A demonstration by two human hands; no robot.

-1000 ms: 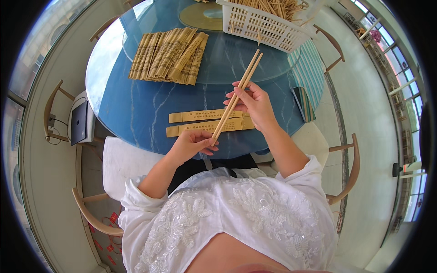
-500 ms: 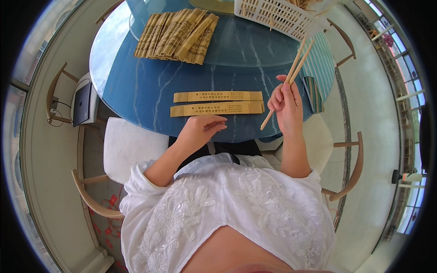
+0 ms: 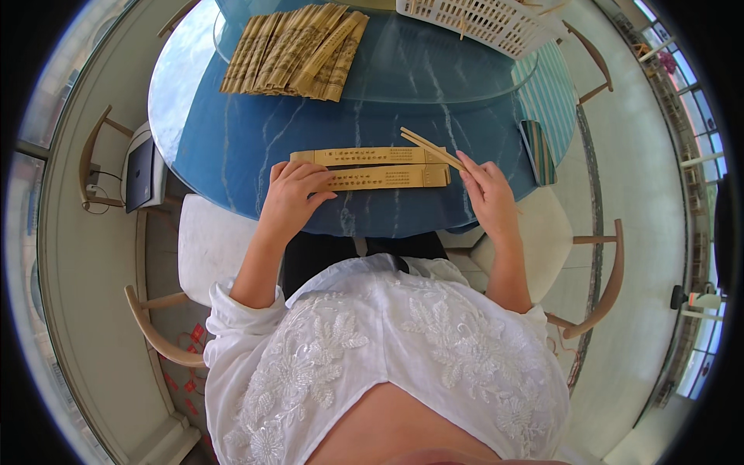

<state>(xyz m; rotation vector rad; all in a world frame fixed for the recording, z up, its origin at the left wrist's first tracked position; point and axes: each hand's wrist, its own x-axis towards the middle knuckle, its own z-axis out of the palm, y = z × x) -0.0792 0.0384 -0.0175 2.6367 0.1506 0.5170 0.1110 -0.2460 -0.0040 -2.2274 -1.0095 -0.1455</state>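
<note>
Two long gold paper chopstick sleeves lie one behind the other on the blue tabletop: a far sleeve (image 3: 360, 156) and a near sleeve (image 3: 387, 178). My left hand (image 3: 298, 194) rests over the near sleeve's left end, fingers spread across it and thumb apart, covering that end. Pinched between the fingers and thumb of my right hand (image 3: 490, 198) is a pair of wooden chopsticks (image 3: 428, 146). They slant up and left, crossing above the right end of the far sleeve.
Farther back on a glass turntable (image 3: 418, 94) lies a fanned pile of gold sleeves (image 3: 291, 54). Beside it stands a white slotted basket (image 3: 484, 29) of chopsticks. A striped, phone-shaped object (image 3: 538, 153) sits at the right table edge. Wooden-armed chairs flank me.
My left hand has moved forward and left onto the near sleeve, its fingers spreading. My right hand has lowered the chopsticks from nearly upright, tipping them leftward over the far sleeve.
</note>
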